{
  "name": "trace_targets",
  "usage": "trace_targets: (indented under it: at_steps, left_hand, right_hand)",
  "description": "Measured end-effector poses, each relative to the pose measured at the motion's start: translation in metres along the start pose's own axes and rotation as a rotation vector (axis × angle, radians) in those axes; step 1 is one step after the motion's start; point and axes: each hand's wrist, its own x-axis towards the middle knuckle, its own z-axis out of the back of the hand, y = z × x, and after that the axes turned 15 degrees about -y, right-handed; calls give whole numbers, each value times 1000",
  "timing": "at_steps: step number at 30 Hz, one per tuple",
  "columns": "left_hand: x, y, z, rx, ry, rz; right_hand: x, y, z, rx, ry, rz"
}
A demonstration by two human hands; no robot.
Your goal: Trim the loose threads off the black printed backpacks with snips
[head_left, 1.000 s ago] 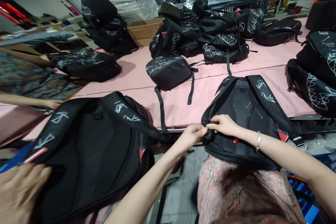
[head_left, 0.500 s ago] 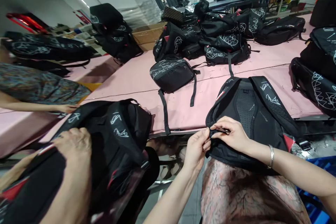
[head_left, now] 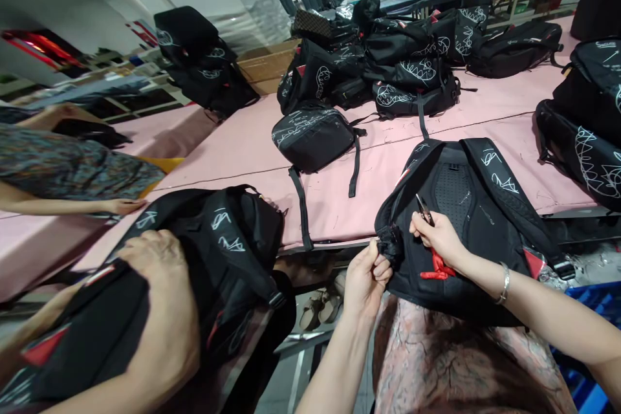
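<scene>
A black backpack (head_left: 453,191) leans on the pink table's front edge and my lap, its padded back panel and shoulder straps facing me. At its left side my left hand (head_left: 367,272) is closed in a pinch on a bunched black strap (head_left: 391,243). To the right of that strap, over the back panel, my right hand (head_left: 440,237) is closed around scissors (head_left: 439,267). Their short dark blades point up and left, and the red handles show below the palm. The blades are apart from the strap.
On the pink table (head_left: 242,155) lie a small black bag (head_left: 317,137) and a backpack pile (head_left: 407,65). Stacked backpacks (head_left: 582,136) stand right. At left, a co-worker's hand (head_left: 155,255) rests on another backpack (head_left: 228,239); another person's hand (head_left: 127,206) is behind. A blue crate (head_left: 594,310) sits lower right.
My right hand has moved right, away from the strap, and the scissors with red handles now show in it. My left hand stays on the strap. The co-worker's hand has shifted slightly right.
</scene>
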Motion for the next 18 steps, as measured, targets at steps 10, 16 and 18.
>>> trace_targets:
  at_steps: [10, 16, 18]
  left_hand:
    - [-1, -1, 9, 306, 7, -248]
    - [3, -5, 18, 456, 71, -289]
    - [2, -5, 17, 375, 97, -256]
  right_hand:
    - [-13, 7, -3, -396, 140, 216]
    - [-5, -8, -7, -230, 133, 225]
    - [-3, -12, -7, -129, 98, 216]
